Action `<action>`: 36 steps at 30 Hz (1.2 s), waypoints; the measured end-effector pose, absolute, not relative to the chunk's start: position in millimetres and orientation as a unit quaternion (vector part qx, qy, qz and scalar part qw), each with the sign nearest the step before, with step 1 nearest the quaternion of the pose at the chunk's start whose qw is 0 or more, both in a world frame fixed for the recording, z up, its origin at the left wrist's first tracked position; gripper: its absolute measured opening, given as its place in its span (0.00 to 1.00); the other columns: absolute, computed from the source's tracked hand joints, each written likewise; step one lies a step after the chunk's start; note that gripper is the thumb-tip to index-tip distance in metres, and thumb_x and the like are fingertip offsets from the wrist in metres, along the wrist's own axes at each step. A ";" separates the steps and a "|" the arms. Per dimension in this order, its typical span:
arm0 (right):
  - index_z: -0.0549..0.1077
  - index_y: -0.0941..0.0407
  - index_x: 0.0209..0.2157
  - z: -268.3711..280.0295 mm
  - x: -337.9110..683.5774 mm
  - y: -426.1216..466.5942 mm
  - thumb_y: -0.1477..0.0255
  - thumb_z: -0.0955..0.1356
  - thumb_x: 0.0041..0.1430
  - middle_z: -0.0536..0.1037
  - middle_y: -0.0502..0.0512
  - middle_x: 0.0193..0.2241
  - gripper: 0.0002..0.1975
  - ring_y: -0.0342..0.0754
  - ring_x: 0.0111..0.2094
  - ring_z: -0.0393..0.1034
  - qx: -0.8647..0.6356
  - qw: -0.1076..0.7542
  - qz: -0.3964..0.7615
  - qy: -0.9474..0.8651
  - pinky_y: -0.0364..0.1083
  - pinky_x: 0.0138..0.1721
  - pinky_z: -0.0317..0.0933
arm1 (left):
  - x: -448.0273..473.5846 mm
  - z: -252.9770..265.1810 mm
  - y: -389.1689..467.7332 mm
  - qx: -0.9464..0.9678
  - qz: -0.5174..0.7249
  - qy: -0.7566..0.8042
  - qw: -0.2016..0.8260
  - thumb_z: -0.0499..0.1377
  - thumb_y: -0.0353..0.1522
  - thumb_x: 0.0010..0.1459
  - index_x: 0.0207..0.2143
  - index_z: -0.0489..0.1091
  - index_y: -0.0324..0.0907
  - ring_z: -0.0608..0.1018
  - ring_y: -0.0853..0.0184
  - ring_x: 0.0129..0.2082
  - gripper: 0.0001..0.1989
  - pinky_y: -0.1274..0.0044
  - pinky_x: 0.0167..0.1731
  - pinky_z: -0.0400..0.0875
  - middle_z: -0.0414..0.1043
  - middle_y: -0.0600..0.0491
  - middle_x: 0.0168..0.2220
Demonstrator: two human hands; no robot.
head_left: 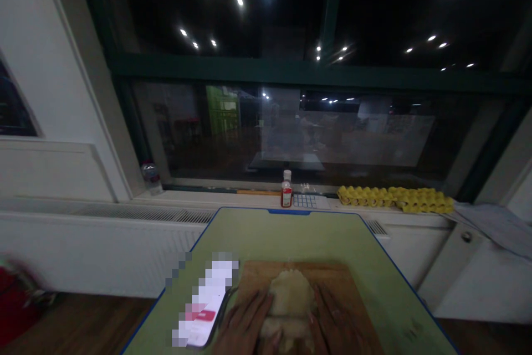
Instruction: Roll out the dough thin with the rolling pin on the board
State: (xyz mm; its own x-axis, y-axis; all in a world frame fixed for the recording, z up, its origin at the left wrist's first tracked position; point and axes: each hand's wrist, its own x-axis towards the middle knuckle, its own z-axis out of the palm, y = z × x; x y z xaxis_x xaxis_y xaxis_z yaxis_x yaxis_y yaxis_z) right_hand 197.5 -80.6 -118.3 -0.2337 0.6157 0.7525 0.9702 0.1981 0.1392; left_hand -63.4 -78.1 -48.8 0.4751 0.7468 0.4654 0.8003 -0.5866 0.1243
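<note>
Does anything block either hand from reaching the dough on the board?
Nothing visible does. The left hand and right hand closely flank the dough. A pale roll lies between them on the near side; whether dough or a pin, I cannot tell. The phone lies off left.

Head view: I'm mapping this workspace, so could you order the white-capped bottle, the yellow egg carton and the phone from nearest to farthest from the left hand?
1. Phone: on the green tabletop, just left of the left hand.
2. White-capped bottle: ahead, on the windowsill.
3. Yellow egg carton: same windowsill, farther right.
</note>
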 end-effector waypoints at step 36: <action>0.77 0.49 0.49 -71.1 183.8 -82.0 0.57 0.66 0.55 0.75 0.55 0.54 0.22 0.58 0.56 0.68 -0.572 0.234 -0.238 -0.749 0.58 0.57 0.60 | -54.7 -51.7 -55.1 -0.840 -0.229 -0.458 0.180 0.54 0.45 0.65 0.63 0.64 0.49 0.73 0.59 0.57 0.26 0.66 0.53 0.71 0.68 0.53 0.60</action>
